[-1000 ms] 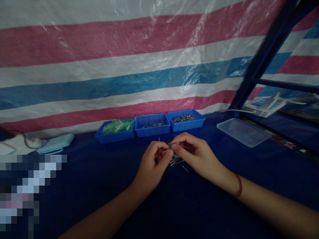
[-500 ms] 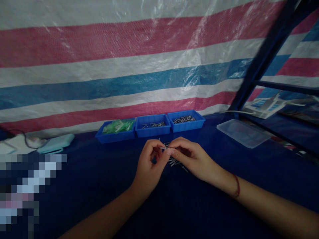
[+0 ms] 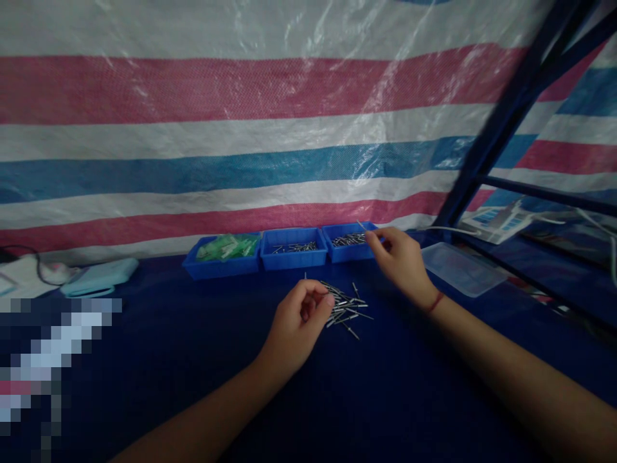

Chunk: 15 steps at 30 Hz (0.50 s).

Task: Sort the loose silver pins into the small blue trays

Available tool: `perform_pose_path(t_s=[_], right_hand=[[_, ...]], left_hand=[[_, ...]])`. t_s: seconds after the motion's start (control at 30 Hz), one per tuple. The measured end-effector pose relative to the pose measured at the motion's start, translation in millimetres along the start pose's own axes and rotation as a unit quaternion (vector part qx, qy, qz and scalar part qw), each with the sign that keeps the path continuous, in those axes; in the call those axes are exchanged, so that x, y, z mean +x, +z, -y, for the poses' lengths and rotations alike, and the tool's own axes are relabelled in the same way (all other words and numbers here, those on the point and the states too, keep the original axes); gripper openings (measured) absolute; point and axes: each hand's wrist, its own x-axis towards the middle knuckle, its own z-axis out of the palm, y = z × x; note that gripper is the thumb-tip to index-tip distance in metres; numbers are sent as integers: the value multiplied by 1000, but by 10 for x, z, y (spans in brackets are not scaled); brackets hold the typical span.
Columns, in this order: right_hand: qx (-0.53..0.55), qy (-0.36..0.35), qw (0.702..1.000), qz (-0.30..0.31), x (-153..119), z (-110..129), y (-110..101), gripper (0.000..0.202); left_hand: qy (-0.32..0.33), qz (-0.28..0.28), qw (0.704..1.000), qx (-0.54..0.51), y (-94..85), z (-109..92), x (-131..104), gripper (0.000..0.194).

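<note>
My right hand (image 3: 400, 260) is pinched on a thin metal blind rivet (image 3: 361, 226), which points up and left beside the right blue bin (image 3: 354, 254). That bin has a heap of similar rivets (image 3: 348, 239) in it. My left hand (image 3: 301, 318) is closed, thumb against the fingertips, at the left edge of a loose pile of rivets (image 3: 344, 307) on the dark blue table (image 3: 216, 360). A slim metal pin (image 3: 305, 276) sticks up behind its fingers; it looks like part of a rivet held there, mostly hidden.
The middle blue bin (image 3: 294, 257) holds more small metal pieces. Green plastic packets (image 3: 226, 246) fill the left blue bin (image 3: 222, 267). A clear plastic lid (image 3: 463, 270) lies at the right, near a dark metal frame (image 3: 486, 148). A light blue case (image 3: 101, 278) sits at the left.
My hands have come apart. The right one moved up and right to the right bin with a rivet, uncovering the pile. My left hand stayed nearly in place.
</note>
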Motion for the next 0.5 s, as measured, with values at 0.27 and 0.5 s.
perform_pose_path(t_s=[0.27, 0.5], right_hand=[[-45, 38, 998, 8, 52, -301, -9, 30], [-2, 33, 999, 38, -96, -154, 52, 19]], left_hand=[[22, 50, 998, 15, -3, -73, -26, 16], [85, 56, 979, 176, -52, -30, 16, 10]])
